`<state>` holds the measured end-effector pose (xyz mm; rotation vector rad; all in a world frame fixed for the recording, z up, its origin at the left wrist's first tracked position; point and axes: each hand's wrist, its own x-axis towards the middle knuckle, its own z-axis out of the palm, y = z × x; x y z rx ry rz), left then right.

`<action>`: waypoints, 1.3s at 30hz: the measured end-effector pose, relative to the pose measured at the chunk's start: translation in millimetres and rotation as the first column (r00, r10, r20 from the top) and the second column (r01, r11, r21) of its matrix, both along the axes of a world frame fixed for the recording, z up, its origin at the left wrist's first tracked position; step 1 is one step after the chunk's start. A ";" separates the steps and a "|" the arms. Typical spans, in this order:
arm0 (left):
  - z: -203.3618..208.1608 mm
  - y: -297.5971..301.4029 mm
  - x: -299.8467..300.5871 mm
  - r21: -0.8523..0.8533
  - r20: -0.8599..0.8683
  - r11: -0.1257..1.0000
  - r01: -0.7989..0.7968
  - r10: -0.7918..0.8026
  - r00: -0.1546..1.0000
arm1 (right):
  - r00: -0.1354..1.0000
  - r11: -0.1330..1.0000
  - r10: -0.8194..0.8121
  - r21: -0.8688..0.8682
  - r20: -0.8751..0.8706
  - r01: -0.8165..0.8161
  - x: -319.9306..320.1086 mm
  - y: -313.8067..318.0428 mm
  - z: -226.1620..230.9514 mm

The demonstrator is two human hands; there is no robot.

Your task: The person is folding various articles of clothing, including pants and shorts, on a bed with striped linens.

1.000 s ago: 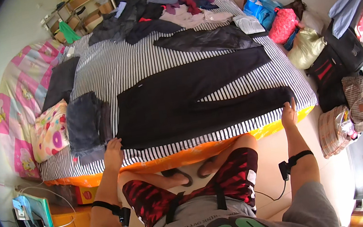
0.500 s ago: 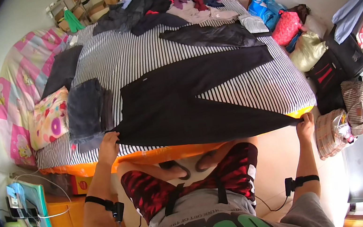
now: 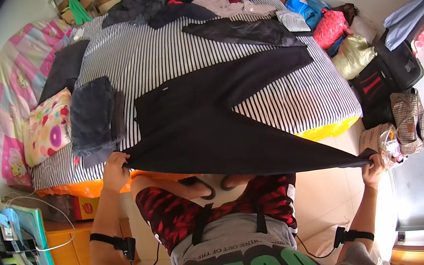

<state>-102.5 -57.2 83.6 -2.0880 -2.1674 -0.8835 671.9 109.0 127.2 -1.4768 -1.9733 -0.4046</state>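
Observation:
Black trousers [image 3: 189,130] are spread sideways across the near part of the bed, waist to the left and legs to the right. My left hand [image 3: 116,170] is closed on the near corner of the waistband. At the near leg's hem, my right hand [image 3: 373,170] grips the cloth. That leg is stretched taut between my hands and hangs past the bed's front edge, above my knees. The far leg lies flat on the striped sheet [image 3: 145,60]. Left of the waistband sits a folded stack of dark grey trousers [image 3: 92,118].
Another dark pair of trousers [image 3: 241,33] lies beyond the black ones. A heap of mixed clothes [image 3: 163,1] covers the bed's far end. A patterned cushion [image 3: 49,128] and a dark folded garment [image 3: 64,70] are at left. Bags [image 3: 331,27] crowd the right side.
My right hand has pulled the near hem right and toward me, off the bed's edge. My left hand has shifted slightly left with the waistband corner. Both grips stay closed.

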 end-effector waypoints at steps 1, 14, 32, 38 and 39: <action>2.1 -3.1 1.9 0.013 0.000 1.000 0.005 -0.005 1.000 | 1.000 0.997 -0.010 0.080 0.009 0.009 3.2 -1.9 6.1; 13.8 20.1 3.2 0.003 -0.036 0.996 -0.088 0.088 0.995 | 0.992 0.999 0.032 0.030 0.123 -0.036 -26.4 116.5 56.9; -1.5 224.8 -65.2 -0.179 -0.059 0.924 -0.339 0.334 0.941 | 0.984 0.993 -0.078 -0.074 0.159 0.090 -160.9 500.4 15.3; -80.2 208.3 -57.8 -0.291 -0.052 0.743 -0.602 0.616 0.786 | 0.990 0.893 -0.080 -0.450 -0.114 0.021 -183.3 476.9 -123.3; -88.2 199.2 -53.4 -0.375 -0.033 0.681 -0.628 0.668 0.744 | 0.971 0.806 -0.193 -0.588 -0.142 0.074 -182.8 468.1 -137.0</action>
